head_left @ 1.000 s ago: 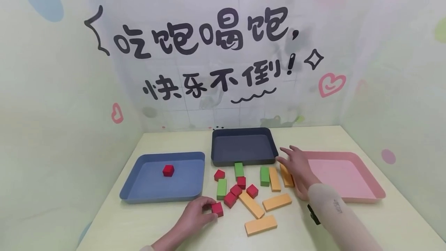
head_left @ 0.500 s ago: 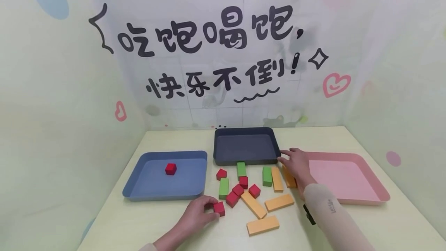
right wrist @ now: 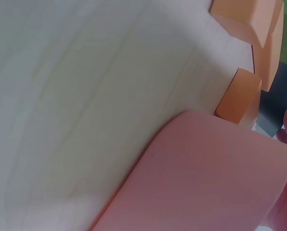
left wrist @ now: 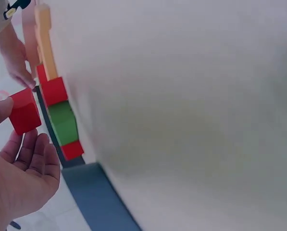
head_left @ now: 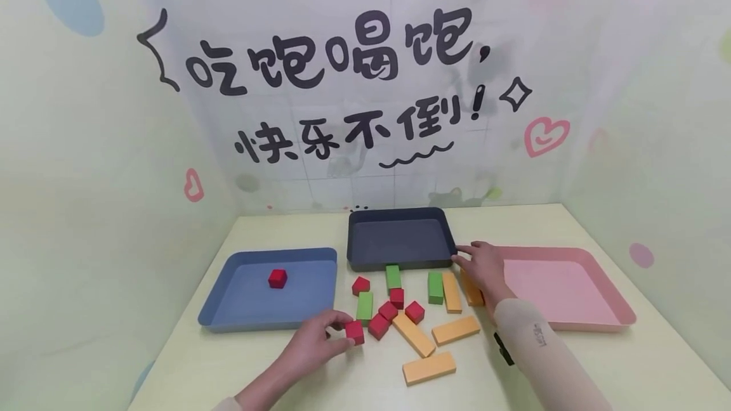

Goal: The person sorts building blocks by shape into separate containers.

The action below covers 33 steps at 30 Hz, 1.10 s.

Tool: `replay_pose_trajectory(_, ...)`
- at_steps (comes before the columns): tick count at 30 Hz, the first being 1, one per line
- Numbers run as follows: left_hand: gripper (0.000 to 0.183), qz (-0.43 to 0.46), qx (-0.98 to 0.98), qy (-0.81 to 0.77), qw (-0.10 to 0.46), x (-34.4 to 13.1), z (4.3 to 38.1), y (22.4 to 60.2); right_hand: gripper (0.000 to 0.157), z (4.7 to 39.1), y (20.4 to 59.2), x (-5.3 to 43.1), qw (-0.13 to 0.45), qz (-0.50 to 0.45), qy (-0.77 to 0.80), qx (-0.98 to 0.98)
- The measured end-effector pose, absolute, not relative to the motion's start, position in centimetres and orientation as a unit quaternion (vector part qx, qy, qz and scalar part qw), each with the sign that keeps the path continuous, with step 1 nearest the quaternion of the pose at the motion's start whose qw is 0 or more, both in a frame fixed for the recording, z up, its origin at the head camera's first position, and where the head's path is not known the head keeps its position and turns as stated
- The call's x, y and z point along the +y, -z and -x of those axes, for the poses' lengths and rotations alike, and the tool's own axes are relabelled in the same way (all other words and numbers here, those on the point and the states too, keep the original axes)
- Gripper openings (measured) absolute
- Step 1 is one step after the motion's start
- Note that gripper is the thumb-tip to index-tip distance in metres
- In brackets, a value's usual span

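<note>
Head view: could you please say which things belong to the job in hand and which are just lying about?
Likely in the job now: red cube in left grip; navy tray near right grip; blue tray.
Seemingly lying about: loose red cubes; green blocks; orange blocks; pink tray.

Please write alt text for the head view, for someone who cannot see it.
A left hand pinches a red cube beside red, green and orange blocks; the right hand is beside a dark tray. A blue tray holding another red cube stands left, a pink tray right.
</note>
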<state>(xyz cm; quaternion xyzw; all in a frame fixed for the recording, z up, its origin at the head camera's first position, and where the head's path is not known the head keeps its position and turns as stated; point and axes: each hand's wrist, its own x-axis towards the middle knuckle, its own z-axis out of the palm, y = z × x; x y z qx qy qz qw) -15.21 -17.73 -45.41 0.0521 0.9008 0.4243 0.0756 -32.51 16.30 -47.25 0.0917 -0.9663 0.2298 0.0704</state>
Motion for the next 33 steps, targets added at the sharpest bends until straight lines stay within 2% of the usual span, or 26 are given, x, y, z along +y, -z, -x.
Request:
replay_pose_trajectory(5,0.041,-0.038,0.896,-0.439,0.057,-19.5,16.1,44.0,0.040,32.6,47.2,16.2,0.058,-0.086,-0.223,-0.969)
replay_pose_trajectory(16,0.036,-0.031,0.903,-0.425,-0.052,-26.8,19.5,42.3,0.041,32.8,47.3,16.0,0.040,-0.068,-0.231,-0.970)
replay_pose_trajectory(25,0.043,0.023,0.920,-0.390,-0.032,-34.2,21.9,42.6,0.041,32.7,47.4,16.1,0.044,-0.066,-0.247,-0.966)
replay_pose_trajectory(33,0.041,0.036,0.929,-0.367,-0.013,-37.2,23.1,44.1,0.041,32.8,47.4,16.3,0.049,-0.065,-0.244,-0.966)
